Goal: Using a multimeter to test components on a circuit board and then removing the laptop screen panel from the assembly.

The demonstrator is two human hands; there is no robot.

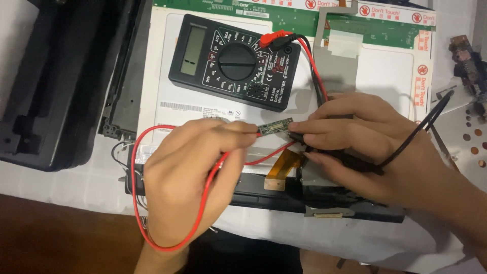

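- My left hand (190,175) is pinched shut on the red probe (252,130), tip pressed to the left end of the small green circuit strip (275,126).
- My right hand (357,139) is closed on the black probe (350,161), fingers curled over it; its tip is hidden under my fingertips at the strip's right end.
- The strip sits between both hands, on the white back of a display panel (385,71).
- Red lead (136,198) loops round my left wrist; black lead (426,124) arcs off past my right hand.
- Just below the strip: an orange flex ribbon (284,167) and a black bar (264,190), partly covered by my hands.
- Behind the hands: a black multimeter (236,61) lying flat on the panel, both leads plugged in at its right.
- Far edge: a green board (284,15) with red-and-white warning stickers.
- Left: a black plastic case (56,86). Right: a small loose board (469,63) and screws on a metal plate (469,144).
- White-covered bench (61,185) beneath it all.
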